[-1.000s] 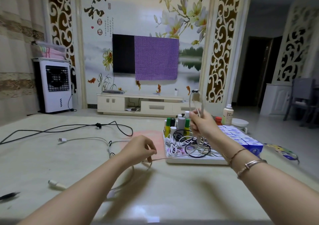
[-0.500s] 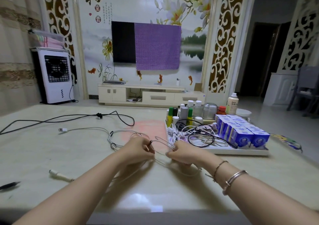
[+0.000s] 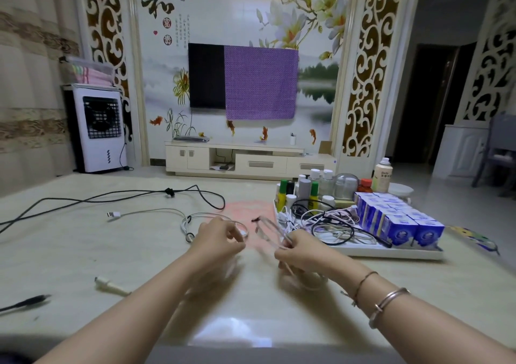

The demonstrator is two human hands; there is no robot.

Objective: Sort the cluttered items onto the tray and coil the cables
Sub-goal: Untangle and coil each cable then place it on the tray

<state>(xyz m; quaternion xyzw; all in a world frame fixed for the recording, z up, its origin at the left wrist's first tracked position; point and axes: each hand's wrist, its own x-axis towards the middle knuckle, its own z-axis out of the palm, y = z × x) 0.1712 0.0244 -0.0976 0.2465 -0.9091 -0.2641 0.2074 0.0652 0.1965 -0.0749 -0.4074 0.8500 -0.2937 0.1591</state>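
A pale, glossy stone counter [image 3: 139,254] fills the lower view in a living room whose far wall carries a flower mural and a dark television half draped in purple cloth [image 3: 261,82]. The white rectangular tray [image 3: 391,253] sits right of centre, holding small bottles at its back, blue-and-white cartons [image 3: 399,221] on its right side and tangled black and white cords in front.

Just left of the tray, both hands work a thin, pale, motion-blurred cable [image 3: 269,231]. The left hand [image 3: 220,241] pinches one strand between curled fingers; the right hand [image 3: 300,250] grips a bunch of loops. Half a second ago the hands nearly touched; now they are apart, and loops rise higher from the right hand.

Further left of the tray lie a long black cable [image 3: 117,196], a white USB cable [image 3: 145,212], a cream plug [image 3: 110,285] and a black pen tip [image 3: 25,303]. The forearms hide the counter beneath them.
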